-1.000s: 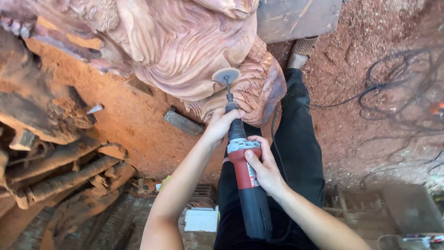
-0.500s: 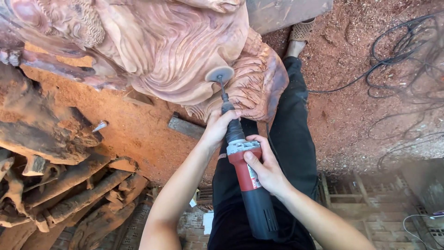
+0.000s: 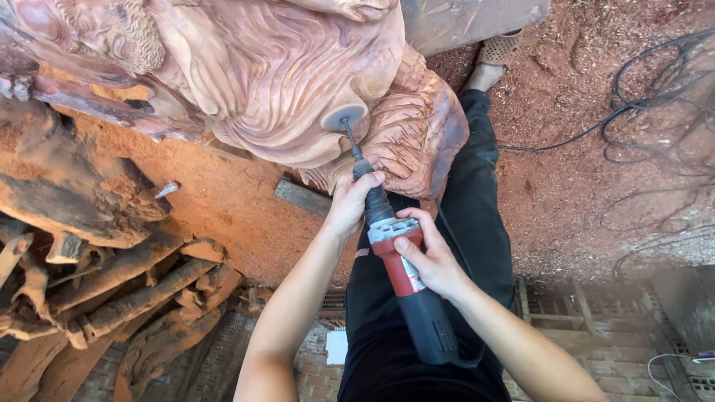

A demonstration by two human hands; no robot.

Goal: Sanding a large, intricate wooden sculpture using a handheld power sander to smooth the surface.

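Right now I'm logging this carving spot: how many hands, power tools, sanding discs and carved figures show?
Hands: 2, left hand and right hand, both on the tool
Power tools: 1, red grinder
Sanding discs: 1, disc against the wood
Carved figures: 1, carving
Total: 5

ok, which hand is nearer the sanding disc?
Left. The left hand grips the grinder's black neck just below the sanding disc; the right hand holds the red body farther back.

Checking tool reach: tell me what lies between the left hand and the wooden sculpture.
In the head view, only the grinder's thin shaft and sanding disc span from left hand to carved sculpture.
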